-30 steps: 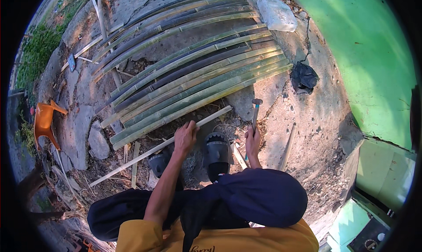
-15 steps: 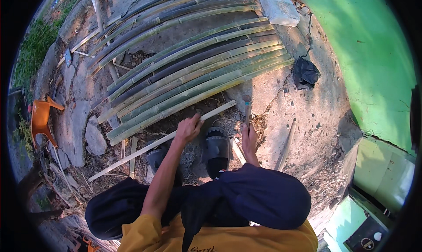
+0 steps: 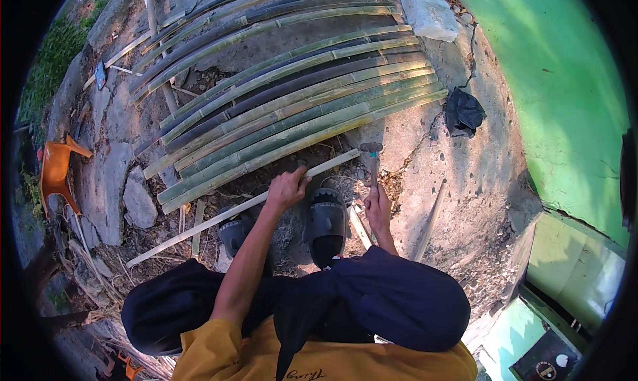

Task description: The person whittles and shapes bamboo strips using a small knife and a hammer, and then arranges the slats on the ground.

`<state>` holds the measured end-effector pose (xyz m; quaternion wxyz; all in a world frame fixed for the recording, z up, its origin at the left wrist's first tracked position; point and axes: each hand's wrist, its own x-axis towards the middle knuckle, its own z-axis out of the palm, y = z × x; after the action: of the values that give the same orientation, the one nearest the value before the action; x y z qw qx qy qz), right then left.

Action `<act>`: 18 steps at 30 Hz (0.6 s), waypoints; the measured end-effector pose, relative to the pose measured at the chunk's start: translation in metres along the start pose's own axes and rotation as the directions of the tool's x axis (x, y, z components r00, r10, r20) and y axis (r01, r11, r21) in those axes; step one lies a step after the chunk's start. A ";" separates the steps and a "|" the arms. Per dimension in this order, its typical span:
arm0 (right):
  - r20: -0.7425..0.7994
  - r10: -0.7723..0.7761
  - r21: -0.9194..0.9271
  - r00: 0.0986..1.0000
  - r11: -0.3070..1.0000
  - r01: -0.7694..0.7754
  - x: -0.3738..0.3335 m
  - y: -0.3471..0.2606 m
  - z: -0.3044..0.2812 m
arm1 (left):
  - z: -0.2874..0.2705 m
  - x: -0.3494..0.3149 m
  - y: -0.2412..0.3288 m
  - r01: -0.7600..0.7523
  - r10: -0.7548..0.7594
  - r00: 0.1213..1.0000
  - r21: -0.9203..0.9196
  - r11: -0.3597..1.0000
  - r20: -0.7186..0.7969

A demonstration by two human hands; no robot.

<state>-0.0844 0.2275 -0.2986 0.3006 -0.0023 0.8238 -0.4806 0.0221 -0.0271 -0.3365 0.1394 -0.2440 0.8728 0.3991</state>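
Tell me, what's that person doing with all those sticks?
The person's left hand holds a long pale strip slantwise near the shoes. The right hand grips a hammer, its head close to the strip's right end. Rows of bamboo pieces lie just beyond.

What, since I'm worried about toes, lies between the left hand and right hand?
In the head view, the front of a black shoe lies between the left hand and right hand.
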 end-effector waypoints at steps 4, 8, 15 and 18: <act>-0.025 -0.082 0.079 0.996 0.993 0.084 0.005 -0.017 -0.008 | 0.003 0.001 -0.007 0.018 -0.017 1.000 0.017 1.000 -0.025; -0.061 -0.096 0.125 0.994 0.987 0.103 0.006 -0.023 -0.012 | 0.004 0.003 -0.005 0.031 -0.031 0.999 0.006 1.000 -0.007; 0.073 0.167 0.220 0.983 0.959 -0.179 0.000 -0.038 -0.027 | 0.001 0.001 0.003 0.064 -0.067 0.996 0.047 0.997 0.054; -0.001 0.037 0.345 0.999 0.938 -0.035 0.003 -0.074 -0.029 | -0.002 -0.001 -0.001 0.077 -0.079 0.996 0.030 0.997 0.040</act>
<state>-0.1220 0.2103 -0.2311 0.3018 0.0673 0.7279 -0.6120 0.0232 -0.0290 -0.3356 0.1761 -0.2677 0.8652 0.3857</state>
